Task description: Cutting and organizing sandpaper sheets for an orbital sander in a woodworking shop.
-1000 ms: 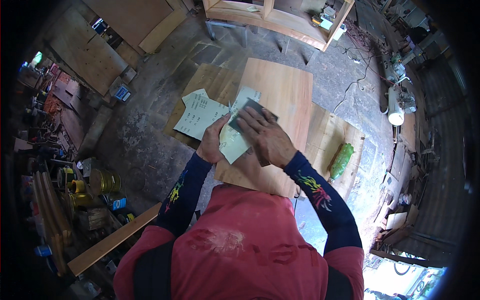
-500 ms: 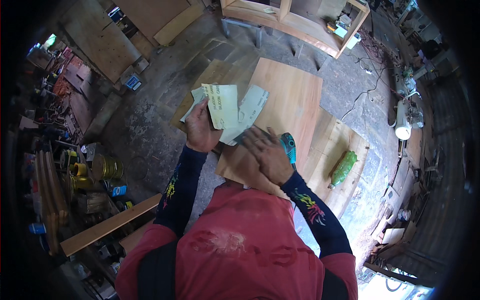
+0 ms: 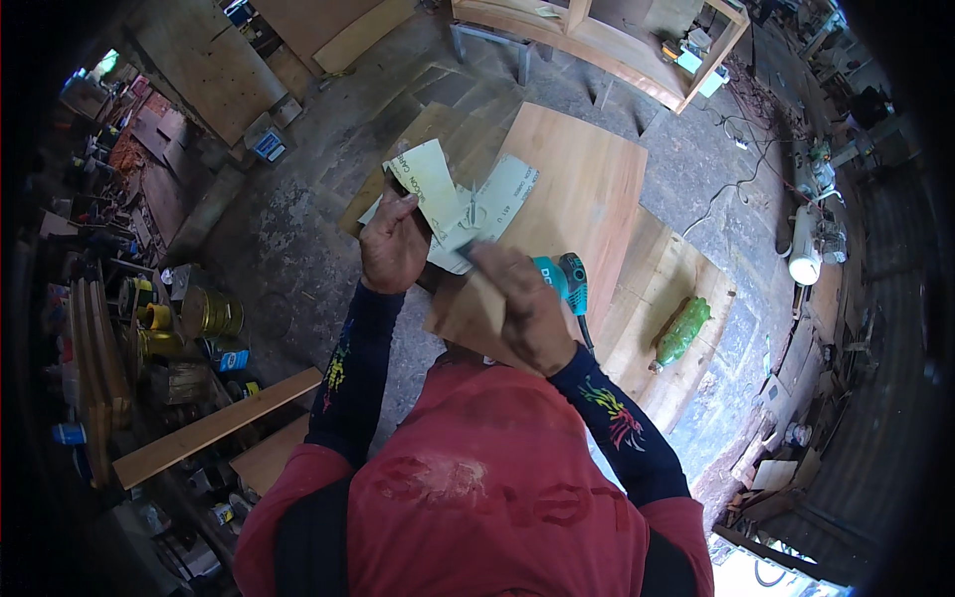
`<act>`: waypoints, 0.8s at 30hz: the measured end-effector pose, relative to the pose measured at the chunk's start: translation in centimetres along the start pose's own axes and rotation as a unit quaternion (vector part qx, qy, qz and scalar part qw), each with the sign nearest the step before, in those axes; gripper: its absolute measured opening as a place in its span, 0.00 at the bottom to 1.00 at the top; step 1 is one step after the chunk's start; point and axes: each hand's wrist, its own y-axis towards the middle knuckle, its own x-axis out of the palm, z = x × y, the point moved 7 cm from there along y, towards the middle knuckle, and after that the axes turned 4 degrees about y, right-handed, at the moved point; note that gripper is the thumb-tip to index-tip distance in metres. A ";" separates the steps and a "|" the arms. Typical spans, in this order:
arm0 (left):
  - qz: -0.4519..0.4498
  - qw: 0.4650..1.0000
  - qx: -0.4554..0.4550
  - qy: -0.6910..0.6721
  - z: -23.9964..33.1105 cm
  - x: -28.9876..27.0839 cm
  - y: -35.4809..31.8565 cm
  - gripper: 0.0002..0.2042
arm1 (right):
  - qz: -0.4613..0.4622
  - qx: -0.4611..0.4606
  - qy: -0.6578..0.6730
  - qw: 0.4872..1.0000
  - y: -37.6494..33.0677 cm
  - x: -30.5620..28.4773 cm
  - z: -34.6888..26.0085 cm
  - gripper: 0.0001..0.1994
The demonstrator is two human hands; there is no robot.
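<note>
My left hand (image 3: 393,244) is closed on pale, printed pieces of sandpaper (image 3: 430,184), which stand up from the fingers at an angle. Another long sandpaper strip (image 3: 509,194) fans out to the right, over the board. My right hand (image 3: 527,313) is blurred by motion, its fingers drawn together at the lower end of the sheets, where a dark edge shows; its exact grip is hard to make out. Right beside this hand, a teal power sander (image 3: 572,284) sits on a light wooden board (image 3: 587,169), partly hidden by the hand.
A green plastic bottle (image 3: 681,333) lies on another wooden panel (image 3: 637,289) to the right. Ahead stands a wooden frame (image 3: 597,50) on metal supports. Cans (image 3: 211,313) and a loose plank (image 3: 219,426) crowd the left side. A cable (image 3: 731,189) crosses the floor at right.
The sheets in my left hand have tilted leftward. My right hand's spread fingers have drawn together, and the hand has shifted slightly down, uncovering more of the sander. The whole view has shifted slightly.
</note>
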 end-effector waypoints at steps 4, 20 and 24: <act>0.029 0.989 -0.067 -0.126 -1.3 0.3 -0.5 0.22 | -0.056 -0.051 -0.191 0.979 3.4 -1.5 -1.2 0.35; 0.007 0.977 -0.199 0.072 -6.0 -1.3 -1.4 0.21 | -0.124 -0.044 -0.346 0.929 3.6 -0.5 5.2 0.41; 0.009 0.972 -0.214 0.093 -7.7 -1.2 -0.8 0.18 | -0.078 0.108 -0.320 0.938 2.7 -4.9 8.7 0.36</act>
